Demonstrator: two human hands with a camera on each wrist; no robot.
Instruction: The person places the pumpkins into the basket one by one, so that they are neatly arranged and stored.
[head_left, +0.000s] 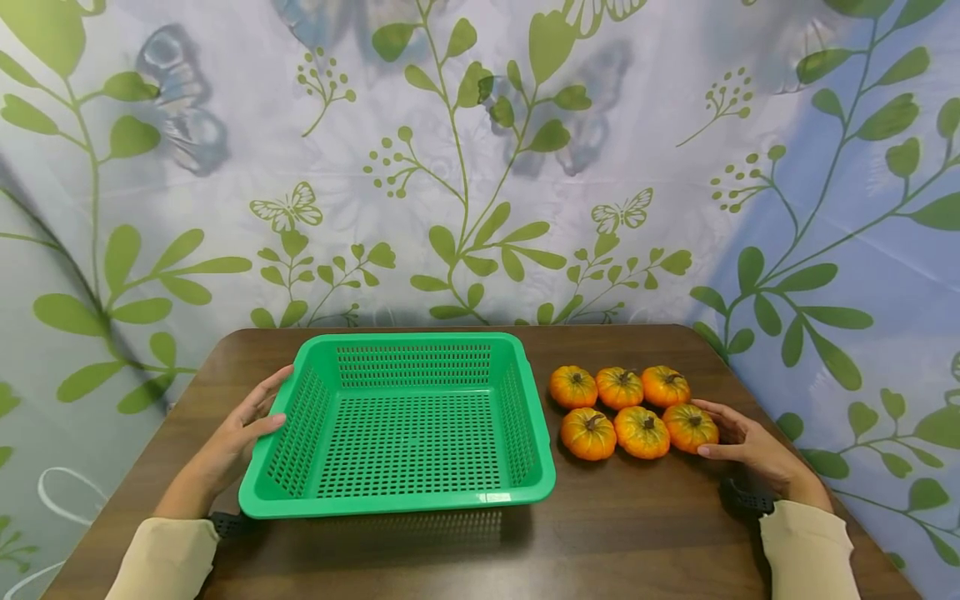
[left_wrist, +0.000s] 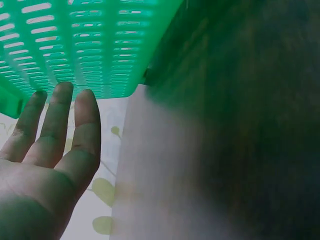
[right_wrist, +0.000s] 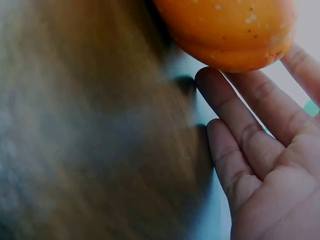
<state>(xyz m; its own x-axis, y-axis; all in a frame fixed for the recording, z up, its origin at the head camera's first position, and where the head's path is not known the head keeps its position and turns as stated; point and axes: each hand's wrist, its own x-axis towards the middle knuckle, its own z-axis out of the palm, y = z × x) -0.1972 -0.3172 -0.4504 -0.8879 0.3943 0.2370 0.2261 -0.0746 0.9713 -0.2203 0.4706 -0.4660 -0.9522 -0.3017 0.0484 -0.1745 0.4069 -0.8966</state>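
A green plastic basket [head_left: 397, 505] with slotted walls stands on the brown table, nothing inside it. My left hand [head_left: 228, 437] is at its left side, thumb by the rim; in the left wrist view the straight fingers [left_wrist: 61, 112] reach toward the slotted wall. To the basket's right sit several small orange pumpkins in two rows of three. Against the front row's right-hand pumpkin [head_left: 691, 427] lies my right hand [head_left: 753, 450], its thumb in front and fingers behind. Seen from the right wrist, the fingers [right_wrist: 250, 135] are extended, with fingertips close under the pumpkin [right_wrist: 235, 35].
The wooden table [head_left: 615, 533] ends at a back edge near a patterned cloth [head_left: 480, 167] with green leaves and butterflies. The other pumpkins [head_left: 588, 434] sit close together near the basket's right rim. A dark band circles each wrist.
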